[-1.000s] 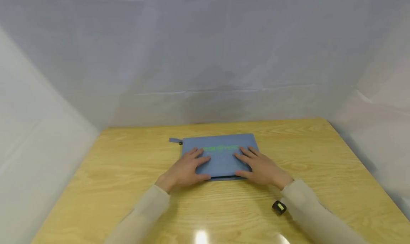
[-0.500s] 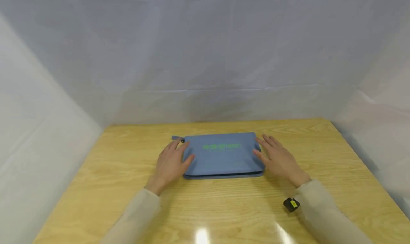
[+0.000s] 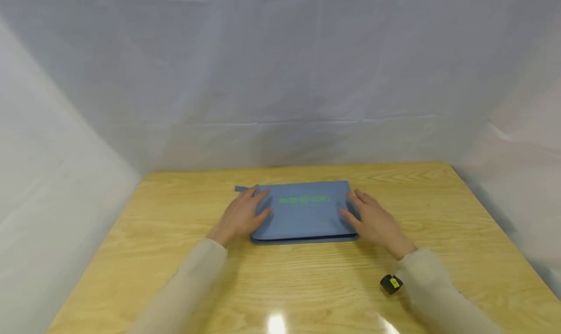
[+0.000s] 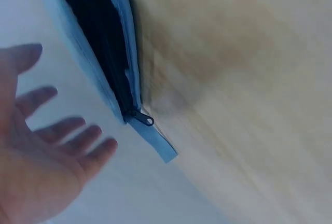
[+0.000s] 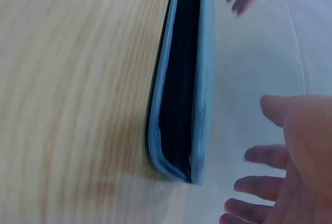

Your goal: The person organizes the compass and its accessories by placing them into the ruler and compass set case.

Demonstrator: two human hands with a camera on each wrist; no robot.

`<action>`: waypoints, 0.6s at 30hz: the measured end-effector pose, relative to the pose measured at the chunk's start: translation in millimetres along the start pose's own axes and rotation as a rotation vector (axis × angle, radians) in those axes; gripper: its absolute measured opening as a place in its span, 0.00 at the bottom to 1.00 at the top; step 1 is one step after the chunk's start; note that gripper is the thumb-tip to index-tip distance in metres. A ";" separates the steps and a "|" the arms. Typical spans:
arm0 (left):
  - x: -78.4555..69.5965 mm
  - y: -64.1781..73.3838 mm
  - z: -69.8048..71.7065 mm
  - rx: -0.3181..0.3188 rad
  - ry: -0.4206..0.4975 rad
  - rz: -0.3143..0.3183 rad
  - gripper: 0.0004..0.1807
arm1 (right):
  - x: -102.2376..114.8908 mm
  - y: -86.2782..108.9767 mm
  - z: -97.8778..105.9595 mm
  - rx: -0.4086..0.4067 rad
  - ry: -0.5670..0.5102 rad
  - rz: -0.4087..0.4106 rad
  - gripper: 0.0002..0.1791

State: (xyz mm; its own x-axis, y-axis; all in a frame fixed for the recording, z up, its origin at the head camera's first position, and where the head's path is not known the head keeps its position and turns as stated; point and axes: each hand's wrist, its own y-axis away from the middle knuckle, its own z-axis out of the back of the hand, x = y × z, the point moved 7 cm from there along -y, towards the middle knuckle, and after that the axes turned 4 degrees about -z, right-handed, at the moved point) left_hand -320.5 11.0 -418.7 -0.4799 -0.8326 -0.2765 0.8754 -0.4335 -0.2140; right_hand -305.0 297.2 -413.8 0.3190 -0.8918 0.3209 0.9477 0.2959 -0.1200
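Note:
A blue zip document pouch (image 3: 307,219) with green print lies flat on the table. Its near edge gapes, showing a dark inside in both wrist views. Over the pouch's left end, my left hand (image 3: 240,216) has its fingers spread; in the left wrist view that hand (image 4: 41,172) is raised apart from the pouch. The black zipper pull (image 4: 142,117) and blue fabric tab (image 4: 158,143) sit at the left corner. My right hand (image 3: 379,222) is at the right end, fingertips overlapping the pouch; the right wrist view shows this hand (image 5: 298,162) apart from it, holding nothing.
The wooden table (image 3: 280,280) extends on all sides of the pouch. Pale sheeting (image 3: 280,81) hangs behind it and at both sides. A small black object (image 3: 391,284) with a yellow patch appears beside the right sleeve (image 3: 425,270).
My hands lay spread over the pouch, then moved outward to its two ends, uncovering the green print. Since then both have come slightly inward. The pouch has stayed nearly in place.

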 end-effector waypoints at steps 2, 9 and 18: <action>-0.4 -11.2 -4.9 0.047 -0.005 -0.038 0.30 | 4.3 1.9 -3.3 0.003 0.009 -0.015 0.35; 1.2 -39.4 -19.3 0.189 -0.034 -0.065 0.31 | 23.0 10.8 -16.2 0.002 0.058 -0.043 0.35; 10.9 -40.1 -23.0 0.313 -0.087 -0.013 0.33 | 49.4 12.8 -34.0 -0.014 0.183 0.012 0.37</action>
State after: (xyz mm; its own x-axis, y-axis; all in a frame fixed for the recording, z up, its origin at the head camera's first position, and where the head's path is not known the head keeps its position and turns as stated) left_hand -362.2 27.2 -434.7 -0.4963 -0.8467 -0.1919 0.8510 -0.5182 0.0852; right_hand -277.5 245.3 -431.4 0.3214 -0.9360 0.1437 0.9432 0.3030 -0.1361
